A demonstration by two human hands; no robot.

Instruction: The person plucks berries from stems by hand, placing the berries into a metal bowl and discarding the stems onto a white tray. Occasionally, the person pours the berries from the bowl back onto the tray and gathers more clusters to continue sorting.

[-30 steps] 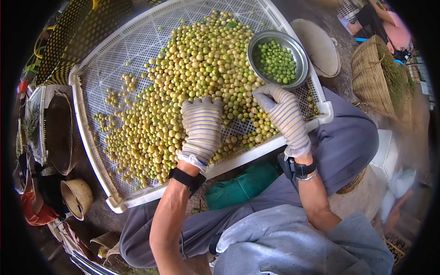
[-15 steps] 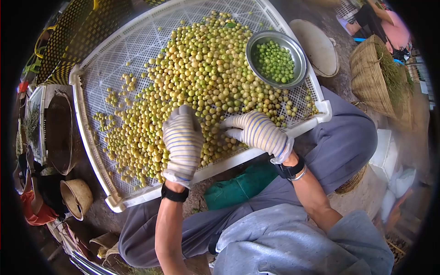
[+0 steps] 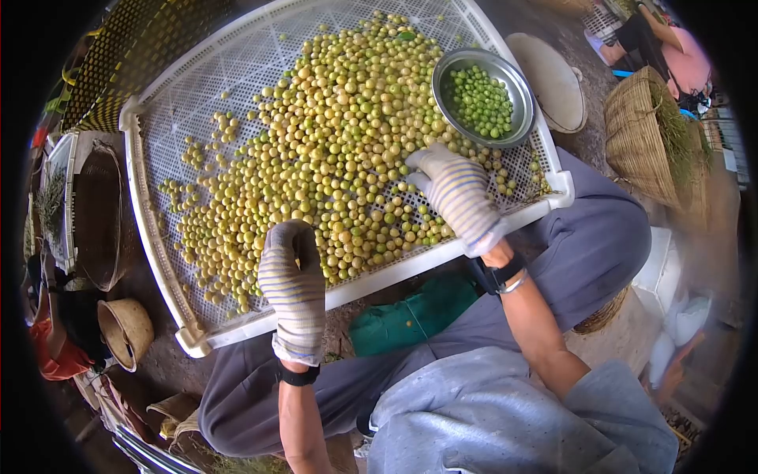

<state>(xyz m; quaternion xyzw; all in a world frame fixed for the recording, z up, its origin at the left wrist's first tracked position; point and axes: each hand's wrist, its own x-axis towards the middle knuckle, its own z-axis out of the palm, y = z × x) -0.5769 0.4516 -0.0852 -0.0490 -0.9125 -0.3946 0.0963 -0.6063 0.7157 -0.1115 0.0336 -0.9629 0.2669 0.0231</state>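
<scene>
A white perforated tray point(image 3: 379, 291) holds a broad pile of small round yellow-green fruits point(image 3: 347, 134). My left hand point(image 3: 294, 288), in a striped knit glove, is at the tray's near edge with its fingers curled toward the thumb. Whatever lies between those fingertips is too small to make out. My gloved right hand point(image 3: 458, 193) reaches over the fruits on the right, with thumb and fingers stretched out and apart. Just beyond it, a metal bowl point(image 3: 525, 118) of greener fruits point(image 3: 480, 101) rests on the tray's right side.
Below the tray's near edge lies a green bag point(image 3: 414, 317), by my legs. A round shallow basket point(image 3: 545, 79) and a tall woven basket point(image 3: 636, 130) stand to the right. Another person in pink point(image 3: 685, 63) sits beyond; a person in orange point(image 3: 59, 347) is at left.
My left hand has drawn back left and nearer to me. My right hand has swung up toward the bowl. Fruits between the hands have shifted, baring some tray mesh.
</scene>
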